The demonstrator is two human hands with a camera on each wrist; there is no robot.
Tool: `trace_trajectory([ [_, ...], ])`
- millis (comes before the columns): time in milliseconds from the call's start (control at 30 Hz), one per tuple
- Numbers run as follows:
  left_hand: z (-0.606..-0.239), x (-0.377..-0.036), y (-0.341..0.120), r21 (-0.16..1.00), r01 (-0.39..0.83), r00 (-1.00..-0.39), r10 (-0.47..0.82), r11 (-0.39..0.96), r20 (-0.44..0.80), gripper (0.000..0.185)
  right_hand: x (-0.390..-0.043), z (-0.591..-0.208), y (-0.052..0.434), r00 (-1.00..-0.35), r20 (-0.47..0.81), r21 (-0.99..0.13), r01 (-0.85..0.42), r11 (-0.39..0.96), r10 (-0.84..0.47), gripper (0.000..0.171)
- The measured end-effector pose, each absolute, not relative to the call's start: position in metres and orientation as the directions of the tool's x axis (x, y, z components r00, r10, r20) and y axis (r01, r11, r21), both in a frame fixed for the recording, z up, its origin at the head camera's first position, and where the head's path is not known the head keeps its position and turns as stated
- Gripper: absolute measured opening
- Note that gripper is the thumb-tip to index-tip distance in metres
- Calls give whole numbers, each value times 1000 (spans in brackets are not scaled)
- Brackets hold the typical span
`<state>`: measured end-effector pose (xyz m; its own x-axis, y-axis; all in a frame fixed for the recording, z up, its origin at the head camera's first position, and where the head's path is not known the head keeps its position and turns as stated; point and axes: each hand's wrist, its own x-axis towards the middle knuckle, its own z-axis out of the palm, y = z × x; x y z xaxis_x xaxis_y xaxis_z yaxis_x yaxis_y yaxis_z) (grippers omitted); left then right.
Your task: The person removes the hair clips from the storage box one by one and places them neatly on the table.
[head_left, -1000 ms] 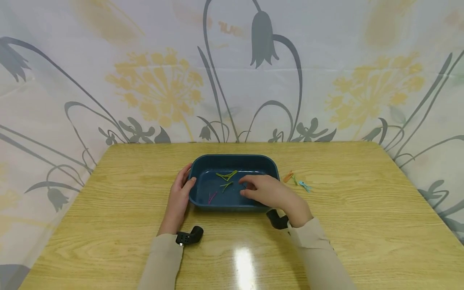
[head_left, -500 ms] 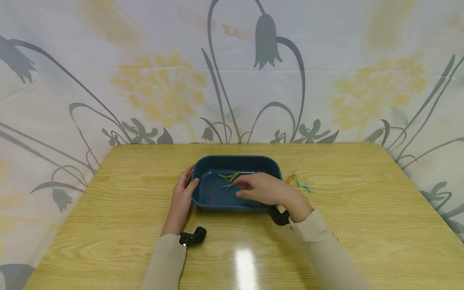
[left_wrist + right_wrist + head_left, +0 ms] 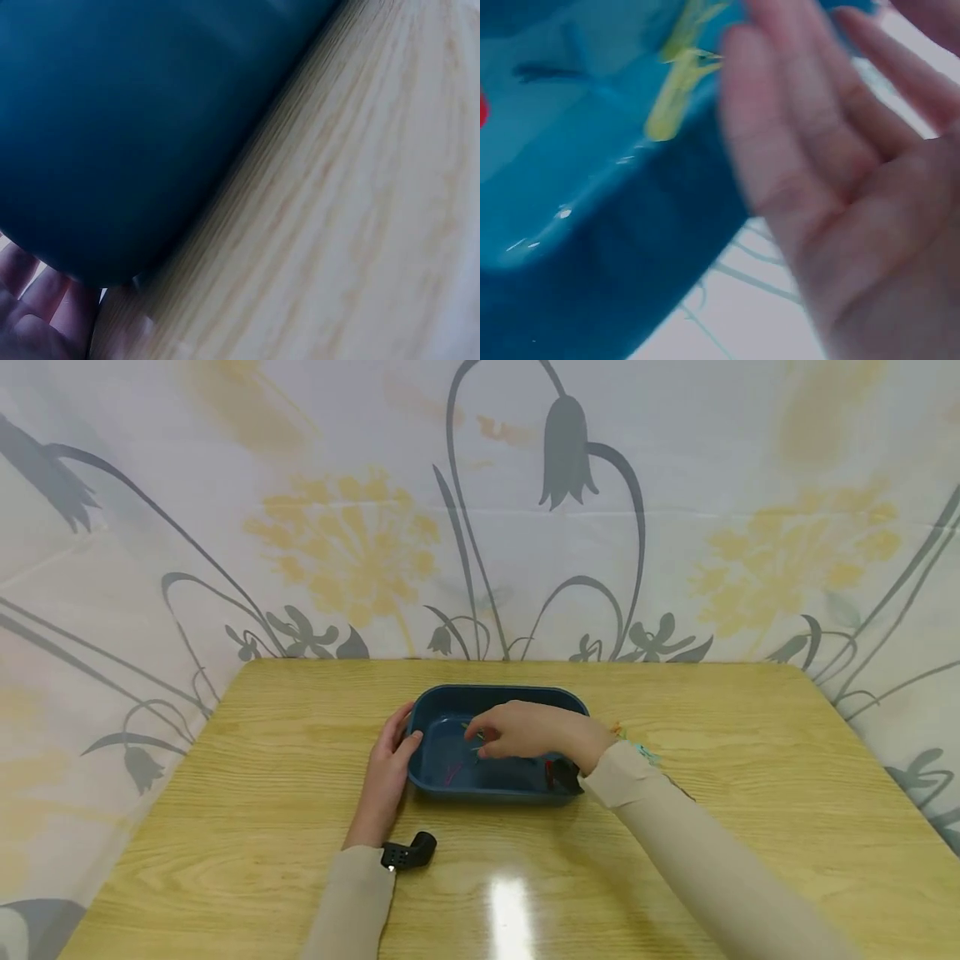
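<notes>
Head view: left hand (image 3: 387, 766) rests vs the blue tray's (image 3: 501, 788) left wall, fingers relaxed, prob. steadying it. Right hand (image 3: 525, 732) hovers over the tray w/ loose fingers (grasping nothing I can make out) above green clips (image 3: 676, 82) inside.

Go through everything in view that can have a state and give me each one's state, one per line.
blue tray: upright on the table, clips inside.
left hand: rests against the tray's left end.
right hand: over the tray, fingers relaxed, holding nothing.
green clip: lying in the tray.
pink clip: lying in the tray.
</notes>
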<state>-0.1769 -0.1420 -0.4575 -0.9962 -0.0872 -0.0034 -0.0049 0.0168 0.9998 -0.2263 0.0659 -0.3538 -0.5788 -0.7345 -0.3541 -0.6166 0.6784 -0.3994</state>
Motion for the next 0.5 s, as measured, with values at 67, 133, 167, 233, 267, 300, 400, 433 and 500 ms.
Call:
trace_trajectory([
  [67, -459, -177, -142, 1000, -8, -996, -90, 4, -7, 45, -232, -359, 61, -551, -369, -416, -623, 663, -749, 37],
  [133, -459, -178, -142, 1000, -7, -996, -92, -1, -7, 44, -236, -365, 56, -526, -384, -435, -622, 651, -759, 38],
  [167, -460, -178, -142, 1000, -6, -996, -94, -2, -6, 44, -238, -368, 53, -513, -390, -443, -624, 644, -765, 38],
  [233, -460, -178, -142, 1000, -2, -995, -99, -4, -2, 44, -241, -373, 49, -488, -402, -461, -623, 631, -775, 39],
  [267, -460, -178, -142, 1000, 1, -995, -100, -4, 1, 44, -242, -375, 47, -477, -407, -465, -626, 626, -779, 39],
  [300, -460, -178, -142, 1000, 3, -995, -99, -3, 2, 45, -243, -378, 44, -470, -410, -463, -631, 622, -782, 40],
  [400, -457, -178, -141, 1000, -1, -995, -96, -17, -3, 44, -245, -384, 38, -443, -420, -478, -634, 608, -792, 39],
  [433, -455, -177, -141, 1000, -7, -996, -94, -26, -9, 44, -246, -386, 36, -436, -424, -488, -629, 606, -794, 39],
  [500, -449, -174, -141, 999, -14, -996, -85, -46, -18, 44, -246, -389, 31, -422, -434, -501, -621, 603, -796, 37],
])
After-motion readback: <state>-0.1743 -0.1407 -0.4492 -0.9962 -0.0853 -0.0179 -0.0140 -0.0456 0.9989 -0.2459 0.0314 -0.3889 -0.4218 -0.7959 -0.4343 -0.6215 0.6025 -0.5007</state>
